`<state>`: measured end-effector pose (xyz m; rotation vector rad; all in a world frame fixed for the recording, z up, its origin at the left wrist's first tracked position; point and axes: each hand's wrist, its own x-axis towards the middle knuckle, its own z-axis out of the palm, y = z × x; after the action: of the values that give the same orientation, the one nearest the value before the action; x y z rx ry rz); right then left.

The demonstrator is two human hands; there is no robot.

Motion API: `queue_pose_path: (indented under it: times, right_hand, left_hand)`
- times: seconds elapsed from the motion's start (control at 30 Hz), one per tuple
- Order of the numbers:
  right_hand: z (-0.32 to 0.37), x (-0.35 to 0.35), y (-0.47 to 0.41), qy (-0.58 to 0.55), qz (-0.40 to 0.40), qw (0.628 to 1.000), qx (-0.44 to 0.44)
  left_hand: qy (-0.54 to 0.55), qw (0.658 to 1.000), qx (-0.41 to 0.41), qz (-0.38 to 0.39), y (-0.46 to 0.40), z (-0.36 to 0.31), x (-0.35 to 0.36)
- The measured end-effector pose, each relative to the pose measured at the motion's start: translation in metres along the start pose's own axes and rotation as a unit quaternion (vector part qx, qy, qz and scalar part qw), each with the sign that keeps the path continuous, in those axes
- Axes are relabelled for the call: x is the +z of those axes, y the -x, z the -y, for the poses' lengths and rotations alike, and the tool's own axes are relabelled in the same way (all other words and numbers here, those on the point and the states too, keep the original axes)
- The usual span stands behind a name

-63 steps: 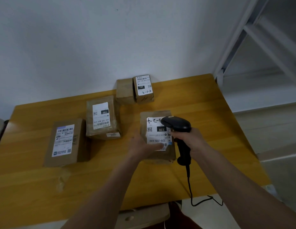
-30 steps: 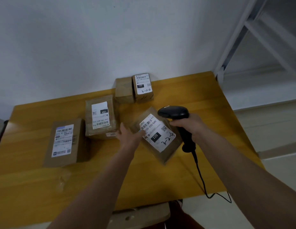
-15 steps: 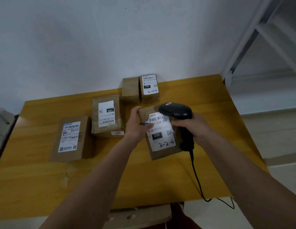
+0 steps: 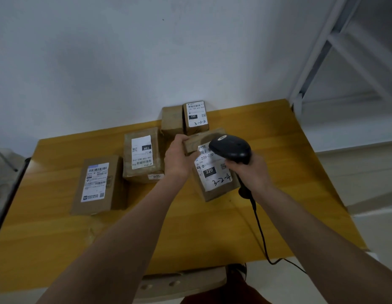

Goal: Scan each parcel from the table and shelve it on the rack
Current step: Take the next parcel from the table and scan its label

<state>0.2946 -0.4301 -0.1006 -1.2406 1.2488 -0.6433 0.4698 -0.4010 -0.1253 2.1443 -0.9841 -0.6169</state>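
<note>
A brown cardboard parcel (image 4: 214, 178) with a white label marked 220 and 3-2-4 lies on the yellow table (image 4: 190, 227), right of centre. My left hand (image 4: 177, 160) grips its far left corner. My right hand (image 4: 249, 170) holds a black corded barcode scanner (image 4: 231, 148) just above the label's top end, covering part of the barcode. Three more labelled parcels sit on the table: one at the left (image 4: 97, 185), one marked 15H (image 4: 143, 154), one marked 150 (image 4: 196, 116) at the back.
A plain brown box (image 4: 172, 119) stands next to the 150 parcel against the white wall. A white metal rack (image 4: 335, 69) rises at the right beyond the table's edge. The scanner cable (image 4: 261, 235) hangs over the table's front edge. A wooden stool (image 4: 181, 284) sits below.
The 220 parcel was turned round on the table so its label now reads upright. My left hand moved to its far corner. The scanner came in over the label.
</note>
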Motion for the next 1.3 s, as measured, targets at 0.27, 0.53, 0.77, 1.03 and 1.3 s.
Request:
queue_pose_path:
  times: [0.27, 0.53, 0.77, 1.03, 1.3]
  right_hand:
    - [-0.008, -0.007, 0.024, 0.034, 0.003, 0.999, -0.014]
    - [-0.020, -0.019, 0.036, 0.085, 0.005, 0.996, 0.004]
    - [-0.020, -0.024, 0.042, 0.106, -0.002, 0.994, -0.008]
    - [-0.016, -0.026, 0.043, 0.068, -0.008, 0.998, -0.003]
    - [-0.015, -0.031, 0.009, -0.127, -0.103, 0.983, 0.090]
  left_hand:
    - [-0.018, 1.000, 0.008, 0.000, 0.002, -0.004, 0.003]
    - [-0.010, 1.000, -0.001, 0.029, -0.005, -0.006, -0.012]
    - [0.021, 0.999, -0.014, 0.040, -0.006, -0.007, -0.013]
    - [0.009, 0.999, 0.000, 0.043, -0.008, -0.004, -0.012]
    - [0.051, 0.997, 0.050, 0.040, 0.012, 0.010, -0.003]
